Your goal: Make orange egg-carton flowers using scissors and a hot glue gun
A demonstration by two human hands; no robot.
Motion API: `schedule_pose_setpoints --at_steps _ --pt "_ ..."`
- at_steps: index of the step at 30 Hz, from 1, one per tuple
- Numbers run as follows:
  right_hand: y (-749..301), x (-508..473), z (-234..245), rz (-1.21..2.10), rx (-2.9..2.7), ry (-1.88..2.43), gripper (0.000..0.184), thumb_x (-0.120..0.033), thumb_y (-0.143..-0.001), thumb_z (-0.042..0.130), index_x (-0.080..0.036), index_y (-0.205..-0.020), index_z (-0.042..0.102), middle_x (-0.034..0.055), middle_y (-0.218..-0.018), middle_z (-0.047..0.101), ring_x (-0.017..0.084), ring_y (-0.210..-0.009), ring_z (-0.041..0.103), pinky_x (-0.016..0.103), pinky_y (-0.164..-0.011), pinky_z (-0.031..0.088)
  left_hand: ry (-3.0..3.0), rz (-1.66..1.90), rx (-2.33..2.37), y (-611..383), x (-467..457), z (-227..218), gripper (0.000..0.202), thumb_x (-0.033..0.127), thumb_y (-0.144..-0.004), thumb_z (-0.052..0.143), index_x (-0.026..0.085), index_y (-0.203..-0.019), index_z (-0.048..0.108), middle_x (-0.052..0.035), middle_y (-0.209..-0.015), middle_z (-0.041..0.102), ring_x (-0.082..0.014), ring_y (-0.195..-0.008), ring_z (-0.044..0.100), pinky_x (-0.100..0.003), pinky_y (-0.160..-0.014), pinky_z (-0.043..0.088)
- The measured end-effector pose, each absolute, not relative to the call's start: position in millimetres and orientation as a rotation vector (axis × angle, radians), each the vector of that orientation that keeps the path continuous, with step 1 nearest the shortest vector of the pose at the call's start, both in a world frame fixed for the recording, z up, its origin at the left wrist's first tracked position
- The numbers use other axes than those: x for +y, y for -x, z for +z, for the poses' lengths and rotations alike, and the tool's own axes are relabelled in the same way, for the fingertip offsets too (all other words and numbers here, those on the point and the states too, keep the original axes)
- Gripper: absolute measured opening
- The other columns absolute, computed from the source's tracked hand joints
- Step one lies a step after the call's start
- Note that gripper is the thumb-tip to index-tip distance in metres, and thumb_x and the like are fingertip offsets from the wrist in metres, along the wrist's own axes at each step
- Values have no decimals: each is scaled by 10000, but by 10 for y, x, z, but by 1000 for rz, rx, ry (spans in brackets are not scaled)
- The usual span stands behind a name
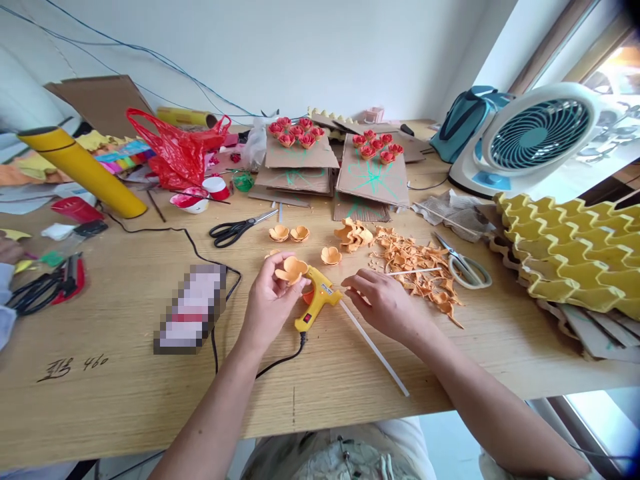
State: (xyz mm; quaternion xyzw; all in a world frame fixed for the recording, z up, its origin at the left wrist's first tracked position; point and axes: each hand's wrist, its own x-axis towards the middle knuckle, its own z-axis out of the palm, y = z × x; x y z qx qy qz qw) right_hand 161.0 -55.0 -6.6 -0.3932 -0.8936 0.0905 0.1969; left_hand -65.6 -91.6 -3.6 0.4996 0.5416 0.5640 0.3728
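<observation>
My left hand [273, 297] pinches an orange flower-shaped cup [291, 269], its open side tilted up. Just right of it lies a yellow hot glue gun [319, 303], with a long white glue stick [375, 350] sticking out of its back. Beside the gun's rear, my right hand [383, 300] has its fingers bent together; what they hold, if anything, is hidden. Further back stand loose orange cups [331, 256] and a stack of uncut orange pieces [353, 235]. Orange scraps [420, 263] are heaped beyond my right hand, with a thin white stick [417, 271] across them.
Black scissors [240, 229] lie behind my left hand, light-handled scissors [465, 263] right of the scraps. Cardboard sheets [373, 180] carry red flowers [369, 152]. Yellow egg trays [560, 253] and a fan [530, 143] stand right. The gun's cord [277, 363] runs left, near a blurred-out object [193, 310].
</observation>
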Motion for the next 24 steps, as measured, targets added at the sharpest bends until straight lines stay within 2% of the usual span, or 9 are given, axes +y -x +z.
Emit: schedule_pose_setpoints --at_steps 5,10,14,20,24 --pt "-1512 -644 -51 299 -2616 1033 158 -166 -1008 534 -167 -1014 692 64 -885 684 168 -759 622 270 -685 393 -1280 1399 1462 670 -1043 -211 443 275 -784 741 239 -1179 545 -48 -1119 662 -209 -995 705 -345 -868 584" --pt "-1465 -734 -28 292 -2740 996 147 -157 -990 535 -171 -1050 668 68 -904 690 180 -779 631 282 -692 395 -1371 1301 1484 684 -1106 -270 455 250 -821 686 265 -1251 538 -18 -1058 657 -172 -849 708 -300 -764 574" --pt "-1433 -886 89 354 -2805 1009 171 -148 -970 550 -177 -1100 659 75 -942 702 201 -808 651 301 -712 417 -1428 1231 1585 667 -1137 -256 364 220 -800 692 244 -1135 552 -15 -1044 685 -163 -807 686 -286 -746 546" --pt "-1228 -1298 48 704 -2492 1233 228 -84 -953 496 -180 -1116 623 63 -935 696 173 -743 649 281 -682 449 -1606 964 1817 626 -1234 -294 345 153 -798 687 262 -1076 515 -3 -1006 712 -200 -828 691 -306 -752 495" --pt "-1079 -1431 -135 750 -2308 1406 209 -59 -930 484 -159 -1047 624 96 -913 713 226 -844 678 317 -750 473 -1720 891 1804 586 -1318 -323 338 140 -836 669 269 -1092 490 -20 -1088 721 -232 -926 707 -328 -787 506"
